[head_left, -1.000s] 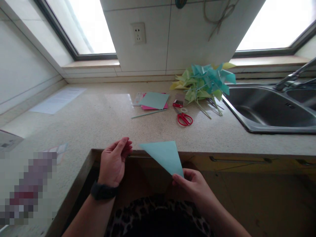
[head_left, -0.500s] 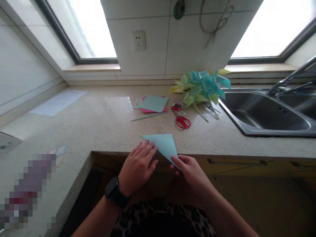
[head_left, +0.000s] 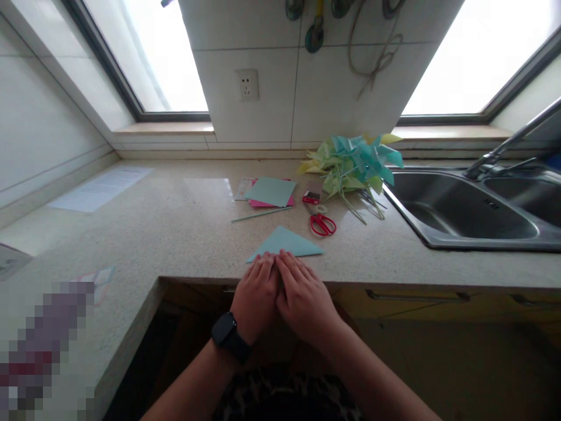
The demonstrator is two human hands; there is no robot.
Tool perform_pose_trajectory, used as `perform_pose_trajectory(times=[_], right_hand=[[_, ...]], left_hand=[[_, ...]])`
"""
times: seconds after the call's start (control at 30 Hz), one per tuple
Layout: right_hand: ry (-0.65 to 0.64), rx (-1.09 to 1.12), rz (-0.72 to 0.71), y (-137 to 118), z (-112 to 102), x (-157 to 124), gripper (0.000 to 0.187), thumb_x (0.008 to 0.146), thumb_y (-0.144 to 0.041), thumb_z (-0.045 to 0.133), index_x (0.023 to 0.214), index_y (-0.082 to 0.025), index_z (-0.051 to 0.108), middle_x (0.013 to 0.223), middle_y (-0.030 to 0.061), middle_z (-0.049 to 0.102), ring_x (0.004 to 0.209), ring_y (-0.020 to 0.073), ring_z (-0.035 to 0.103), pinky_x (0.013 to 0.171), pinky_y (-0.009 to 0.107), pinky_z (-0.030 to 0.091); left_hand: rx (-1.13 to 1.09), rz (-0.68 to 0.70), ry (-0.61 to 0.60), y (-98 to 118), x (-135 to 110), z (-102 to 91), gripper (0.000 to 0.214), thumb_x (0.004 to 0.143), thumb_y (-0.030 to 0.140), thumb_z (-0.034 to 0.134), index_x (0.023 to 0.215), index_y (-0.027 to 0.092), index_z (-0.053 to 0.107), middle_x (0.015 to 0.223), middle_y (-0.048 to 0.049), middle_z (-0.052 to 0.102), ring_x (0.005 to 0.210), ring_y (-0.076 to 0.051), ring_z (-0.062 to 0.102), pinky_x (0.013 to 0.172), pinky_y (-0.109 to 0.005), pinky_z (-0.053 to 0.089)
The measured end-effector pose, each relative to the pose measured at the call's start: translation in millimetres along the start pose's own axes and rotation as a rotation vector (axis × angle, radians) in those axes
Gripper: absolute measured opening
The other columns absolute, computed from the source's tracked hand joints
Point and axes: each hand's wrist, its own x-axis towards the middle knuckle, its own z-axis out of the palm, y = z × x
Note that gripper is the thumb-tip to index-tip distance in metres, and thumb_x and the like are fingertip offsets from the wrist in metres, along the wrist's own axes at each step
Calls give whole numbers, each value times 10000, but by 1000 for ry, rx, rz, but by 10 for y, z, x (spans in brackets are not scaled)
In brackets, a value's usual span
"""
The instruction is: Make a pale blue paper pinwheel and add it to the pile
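Note:
A light blue paper (head_left: 284,240), folded into a triangle, lies flat near the counter's front edge with its peak pointing away from me. My left hand (head_left: 258,292), with a black watch on its wrist, rests its outstretched fingertips on the long near edge of the paper. Right beside it, my right hand (head_left: 304,295) lays its straight fingers on the same edge, near the middle. The two hands touch at the fingertips, and neither grips the paper. Part of the near edge is hidden under the fingers.
Beyond the paper lie red-handled scissors (head_left: 322,224), a thin green stick (head_left: 262,214), stacked square papers (head_left: 272,192) and a small red box (head_left: 311,197). Paper pinwheels (head_left: 357,161) are heaped beside the sink (head_left: 468,204). A printed sheet (head_left: 100,187) lies at the left.
The paper triangle has turned, so its long edge now faces me. My right hand has let go of its corner and moved left, next to my left hand on that edge.

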Motion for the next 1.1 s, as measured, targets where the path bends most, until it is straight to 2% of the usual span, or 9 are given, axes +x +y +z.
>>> perform_pose_trajectory(times=[0.07, 0.17, 0.33, 0.43, 0.7, 0.8, 0.9, 1.0, 1.1], right_hand=[[-10, -12, -7, -13, 135, 40, 643, 879, -198, 509, 1497, -40, 429, 1570, 167, 425, 1469, 274, 376, 1226, 437, 300], [-15, -21, 1, 24, 185, 42, 630, 906, -242, 498, 1498, -36, 433, 1556, 161, 448, 1462, 263, 390, 1239, 430, 279], [-17, -50, 43, 146, 77, -3, 568, 965, -298, 462, 1484, -66, 464, 1528, 142, 492, 1435, 253, 434, 1238, 453, 277], [-7, -73, 78, 261, 1, -47, 562, 984, -329, 459, 1478, -61, 468, 1512, 157, 508, 1418, 263, 458, 1233, 477, 280], [5, -204, 178, 582, -148, -179, 752, 962, -568, 482, 1475, -18, 463, 1489, 195, 521, 1398, 318, 480, 1230, 510, 282], [-7, -218, 183, 587, -149, -208, 725, 981, -537, 453, 1486, -16, 448, 1510, 174, 500, 1420, 325, 448, 1228, 512, 289], [5, -217, 184, 559, -131, -243, 699, 986, -518, 449, 1492, -36, 446, 1525, 148, 489, 1455, 341, 389, 1227, 533, 285], [41, -214, 181, 554, -108, -280, 660, 985, -482, 462, 1481, -46, 460, 1530, 135, 488, 1468, 339, 364, 1228, 535, 287], [76, -213, 167, 561, -100, -301, 592, 975, -419, 493, 1445, -61, 502, 1519, 135, 506, 1455, 335, 387, 1222, 533, 298]], left_hand=[[3, 13, 1, -21, -9, 25, 492, 934, 88, 472, 1425, 75, 496, 1382, -200, 590, 1329, -311, 537, 1154, -484, 411], [9, 7, 4, -79, -46, 7, 502, 924, 81, 477, 1425, 100, 501, 1404, -174, 590, 1331, -288, 541, 1148, -453, 427], [37, -75, 30, -176, -139, -88, 536, 910, 212, 574, 1423, 76, 504, 1409, -199, 586, 1301, -328, 556, 1115, -490, 458], [49, -89, 39, -240, -211, -141, 510, 921, 199, 555, 1422, 109, 520, 1413, -163, 597, 1301, -301, 560, 1139, -480, 435], [65, -104, 82, -284, -327, -208, 506, 919, 150, 543, 1424, 126, 519, 1416, -144, 602, 1300, -288, 563, 1154, -507, 401], [66, -104, 110, -250, -334, -200, 505, 888, 134, 596, 1390, 114, 546, 1341, -157, 639, 1261, -316, 574, 1119, -528, 424], [68, -109, 164, -209, -361, -188, 385, 894, 102, 604, 1278, 125, 631, 1175, -151, 695, 1125, -327, 626, 998, -534, 495], [48, -87, 220, -167, -402, -199, 257, 927, 100, 594, 1152, 171, 696, 980, -94, 714, 953, -281, 649, 886, -482, 524], [10, -42, 256, -133, -435, -241, 235, 924, 97, 615, 1118, 191, 708, 930, -63, 706, 910, -245, 635, 873, -438, 510]])
